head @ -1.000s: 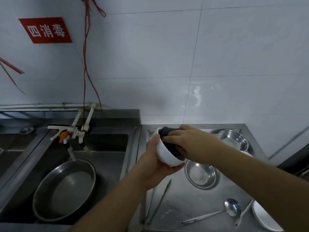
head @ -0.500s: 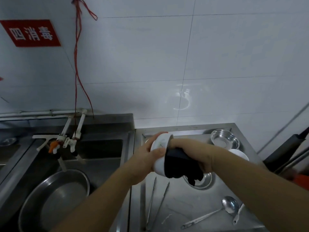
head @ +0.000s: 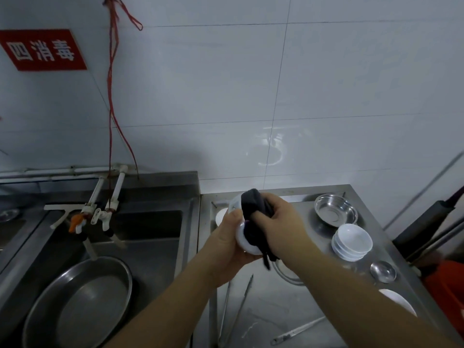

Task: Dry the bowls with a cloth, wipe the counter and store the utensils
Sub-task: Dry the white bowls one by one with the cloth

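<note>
STEP: drying a white bowl [head: 244, 243], held above the counter [head: 311, 305] | LEFT: left hand [head: 227, 243] grips bowl | RIGHT: right hand [head: 278, 222] grips dark cloth [head: 254, 209] against bowl's outside | NEXT (judged): set bowl beside the stacked bowls [head: 351, 243], take another.

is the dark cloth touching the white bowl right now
Touching. The head view shows the dark cloth pressed by the right hand over the white bowl, which the left hand holds; no gap shows between them.
</note>
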Demonstrator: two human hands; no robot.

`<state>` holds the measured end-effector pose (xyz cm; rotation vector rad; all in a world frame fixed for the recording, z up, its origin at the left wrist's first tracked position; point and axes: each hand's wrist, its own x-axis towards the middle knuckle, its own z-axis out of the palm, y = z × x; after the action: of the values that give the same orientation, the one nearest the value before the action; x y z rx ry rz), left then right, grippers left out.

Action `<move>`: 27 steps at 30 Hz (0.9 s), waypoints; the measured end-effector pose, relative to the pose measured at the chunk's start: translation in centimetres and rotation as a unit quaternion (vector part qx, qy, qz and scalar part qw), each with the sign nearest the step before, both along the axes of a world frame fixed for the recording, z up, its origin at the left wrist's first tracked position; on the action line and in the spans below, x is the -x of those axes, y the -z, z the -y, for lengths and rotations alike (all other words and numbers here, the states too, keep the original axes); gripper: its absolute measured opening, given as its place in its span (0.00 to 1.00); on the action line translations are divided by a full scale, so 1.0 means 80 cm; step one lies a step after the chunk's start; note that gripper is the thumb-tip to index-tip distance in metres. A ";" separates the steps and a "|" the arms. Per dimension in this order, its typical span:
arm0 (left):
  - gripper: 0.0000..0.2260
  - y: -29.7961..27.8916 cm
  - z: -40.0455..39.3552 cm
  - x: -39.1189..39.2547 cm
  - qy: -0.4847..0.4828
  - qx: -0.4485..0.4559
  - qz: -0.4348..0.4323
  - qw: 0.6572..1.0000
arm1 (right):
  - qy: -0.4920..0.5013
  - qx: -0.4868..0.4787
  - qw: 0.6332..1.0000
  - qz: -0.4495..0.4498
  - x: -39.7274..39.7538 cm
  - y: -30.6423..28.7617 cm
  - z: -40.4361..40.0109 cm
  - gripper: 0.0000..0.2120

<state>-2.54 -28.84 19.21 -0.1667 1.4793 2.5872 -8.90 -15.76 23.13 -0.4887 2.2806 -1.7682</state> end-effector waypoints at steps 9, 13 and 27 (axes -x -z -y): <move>0.50 -0.007 0.006 -0.005 -0.037 0.054 0.018 0.998 | -0.234 -0.361 0.879 -0.207 0.026 -0.025 -0.027 0.11; 0.48 -0.006 0.007 -0.009 0.027 0.083 -0.013 0.996 | -0.231 -0.282 0.930 0.043 0.022 -0.038 -0.031 0.18; 0.48 -0.002 -0.003 -0.025 -0.013 0.003 0.008 1.000 | -0.138 -0.245 0.892 -0.353 0.000 -0.002 -0.028 0.20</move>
<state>-0.57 -28.59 19.40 -0.2086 1.4910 2.5958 -8.92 -13.54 23.31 -1.4360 2.7785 -0.8872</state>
